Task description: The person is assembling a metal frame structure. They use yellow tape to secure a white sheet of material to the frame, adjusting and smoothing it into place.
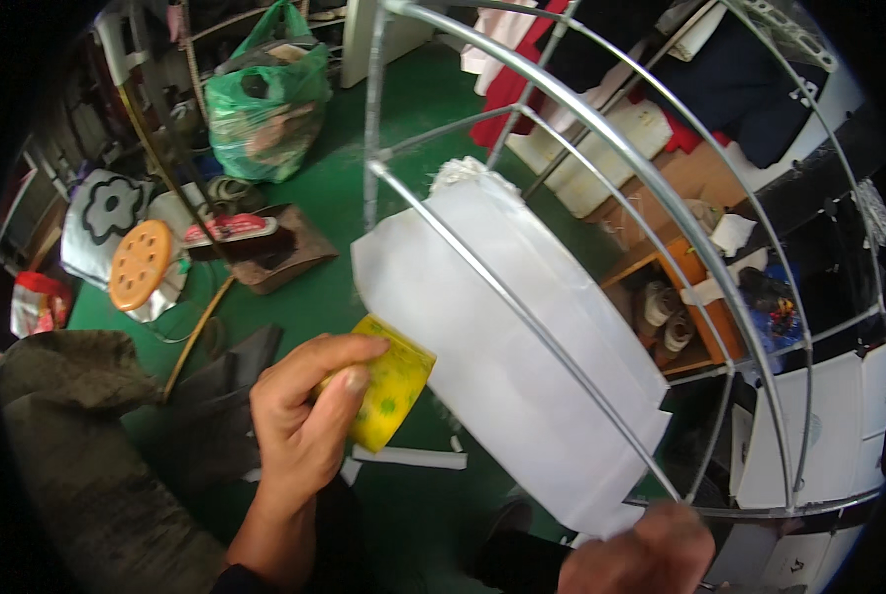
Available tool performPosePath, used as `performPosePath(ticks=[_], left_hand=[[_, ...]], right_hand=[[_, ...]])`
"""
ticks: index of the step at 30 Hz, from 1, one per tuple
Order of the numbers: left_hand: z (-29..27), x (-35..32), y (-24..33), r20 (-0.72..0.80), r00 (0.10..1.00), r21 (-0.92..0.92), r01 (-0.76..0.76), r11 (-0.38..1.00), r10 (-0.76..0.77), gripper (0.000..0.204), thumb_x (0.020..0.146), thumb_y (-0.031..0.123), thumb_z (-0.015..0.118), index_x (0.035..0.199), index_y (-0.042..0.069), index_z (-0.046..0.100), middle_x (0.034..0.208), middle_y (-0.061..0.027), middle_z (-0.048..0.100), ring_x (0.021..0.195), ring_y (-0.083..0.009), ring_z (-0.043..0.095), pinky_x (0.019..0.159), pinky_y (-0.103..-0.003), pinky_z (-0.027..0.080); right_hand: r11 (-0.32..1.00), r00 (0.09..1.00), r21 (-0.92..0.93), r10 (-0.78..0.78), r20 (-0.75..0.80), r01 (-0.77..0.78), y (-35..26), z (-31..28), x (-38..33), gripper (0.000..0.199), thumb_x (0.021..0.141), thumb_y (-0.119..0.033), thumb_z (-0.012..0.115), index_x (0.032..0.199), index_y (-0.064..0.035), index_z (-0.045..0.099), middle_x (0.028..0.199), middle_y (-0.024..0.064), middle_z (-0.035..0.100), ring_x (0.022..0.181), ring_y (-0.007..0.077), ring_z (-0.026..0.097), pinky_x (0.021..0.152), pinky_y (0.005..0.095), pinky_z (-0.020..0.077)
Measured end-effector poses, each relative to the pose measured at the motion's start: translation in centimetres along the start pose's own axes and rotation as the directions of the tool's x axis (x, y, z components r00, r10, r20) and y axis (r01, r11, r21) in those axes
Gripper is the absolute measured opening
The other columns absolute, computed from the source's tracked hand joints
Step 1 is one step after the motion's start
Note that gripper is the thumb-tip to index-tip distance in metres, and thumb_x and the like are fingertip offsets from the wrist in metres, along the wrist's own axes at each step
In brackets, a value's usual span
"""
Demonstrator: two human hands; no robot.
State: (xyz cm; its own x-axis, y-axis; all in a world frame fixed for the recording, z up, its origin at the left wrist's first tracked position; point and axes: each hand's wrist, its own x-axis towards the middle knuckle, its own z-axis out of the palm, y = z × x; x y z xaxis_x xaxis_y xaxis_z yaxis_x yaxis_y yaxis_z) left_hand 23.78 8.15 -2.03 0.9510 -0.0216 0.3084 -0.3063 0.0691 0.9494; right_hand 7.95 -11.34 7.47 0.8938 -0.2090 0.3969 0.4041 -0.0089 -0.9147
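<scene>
My left hand pinches a flat yellow piece with green spots between thumb and fingers; its exact kind is unclear. The piece overlaps the near left edge of a large white sheet. A curved cage-like frame of thin metal bars stands over and around the sheet. My right hand is at the lower right, beside the low end of one bar. Its fingers look curled but are smeared by motion, and whether they grip anything is not visible.
White strips lie on the green floor. At the left are a dustpan, an orange stool seat and a green plastic bag. Beyond the bars stand a wooden box with shoes and white cartons.
</scene>
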Motion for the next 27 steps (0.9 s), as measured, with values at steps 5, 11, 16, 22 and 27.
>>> performPosePath(ticks=[5,11,16,22,27], left_hand=[[-3.2,-1.1,-3.0,-0.014,0.997,0.160,0.078,0.984,-0.077,0.018,0.097,0.005,0.062,0.110,-0.003,0.071,0.103,-0.0128,0.072,0.089,-0.0169,0.065,0.079,-0.028,0.050],[-8.8,-5.0,-8.0,-0.054,0.989,0.563,0.145,0.814,-0.139,0.020,0.095,0.009,0.066,0.113,0.001,0.072,0.102,-0.0122,0.073,0.089,-0.0194,0.068,0.077,-0.031,0.053],[-14.6,-12.3,-15.7,-0.186,0.937,0.734,0.333,0.592,-0.296,0.021,0.092,0.010,0.070,0.113,0.006,0.072,0.105,-0.0162,0.073,0.093,-0.0307,0.072,0.081,-0.038,0.055],[-21.8,-19.4,-21.5,-0.449,0.793,0.731,0.591,0.340,-0.412,0.025,0.089,0.014,0.071,0.113,0.011,0.067,0.105,-0.0197,0.071,0.098,-0.0411,0.068,0.082,-0.048,0.053],[-24.8,-22.4,-24.7,-0.474,0.755,0.753,0.614,0.235,-0.453,0.034,0.091,0.011,0.067,0.124,0.011,0.060,0.110,-0.0233,0.070,0.100,-0.0444,0.066,0.083,-0.050,0.053]], right_hand=[[0.975,0.967,-0.050,0.207,-0.148,-0.217,3.3,1.6,1.3,0.071,0.073,0.013,0.070,0.138,0.0065,0.042,0.141,0.0223,0.046,0.080,0.0204,0.066,0.071,0.0299,0.0559],[0.939,0.947,-0.124,0.313,-0.076,-0.320,7.3,1.4,1.0,0.069,0.078,0.020,0.063,0.141,0.0051,0.039,0.144,0.0215,0.043,0.090,0.0190,0.068,0.082,0.0299,0.0543],[0.920,0.959,-0.272,0.275,-0.067,-0.282,8.1,0.6,0.3,0.069,0.076,0.017,0.063,0.140,0.0028,0.041,0.140,0.0230,0.047,0.086,0.0177,0.067,0.085,0.0312,0.0522],[0.884,0.969,-0.405,0.246,-0.027,-0.235,8.9,-1.5,-1.2,0.070,0.076,0.015,0.063,0.141,0.0031,0.040,0.140,0.0250,0.046,0.085,0.0170,0.066,0.091,0.0337,0.0509],[0.862,0.963,-0.438,0.265,-0.040,-0.255,9.2,-2.5,-1.7,0.069,0.077,0.013,0.063,0.141,0.0030,0.039,0.139,0.0248,0.047,0.084,0.0162,0.065,0.094,0.0361,0.0499]])
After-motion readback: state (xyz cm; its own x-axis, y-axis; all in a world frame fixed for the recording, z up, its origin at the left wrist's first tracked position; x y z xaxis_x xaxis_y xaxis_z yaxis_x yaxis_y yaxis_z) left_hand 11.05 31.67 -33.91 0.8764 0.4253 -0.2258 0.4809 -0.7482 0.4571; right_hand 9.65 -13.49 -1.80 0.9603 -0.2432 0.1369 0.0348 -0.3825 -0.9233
